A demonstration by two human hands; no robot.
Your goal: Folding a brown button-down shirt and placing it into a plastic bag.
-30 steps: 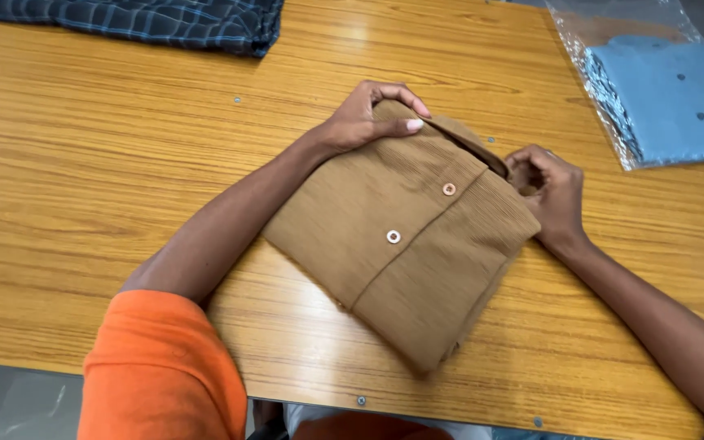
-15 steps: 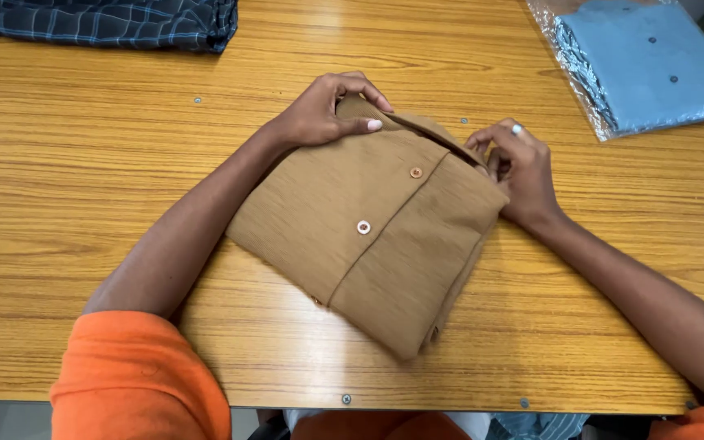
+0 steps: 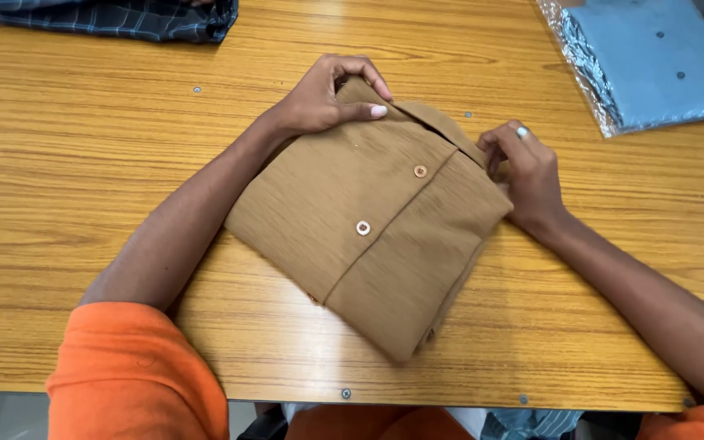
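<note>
Folded ribbed tan shirt [image 3: 368,220] on glossy woodgrain table [image 3: 83,163], left hand [image 3: 323,98] and right hand [image 3: 527,175] pinching its collar

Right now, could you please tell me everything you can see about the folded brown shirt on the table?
The brown shirt looks like ribbed or finely textured tan cloth, folded into a compact rectangle and lying flat, turned at an angle, on the wooden table. Two pale round buttons run along its front placket, and the collar sits at the far end. The left hand grips the collar's left side, thumb on top; the right hand pinches the collar's right corner.
</note>
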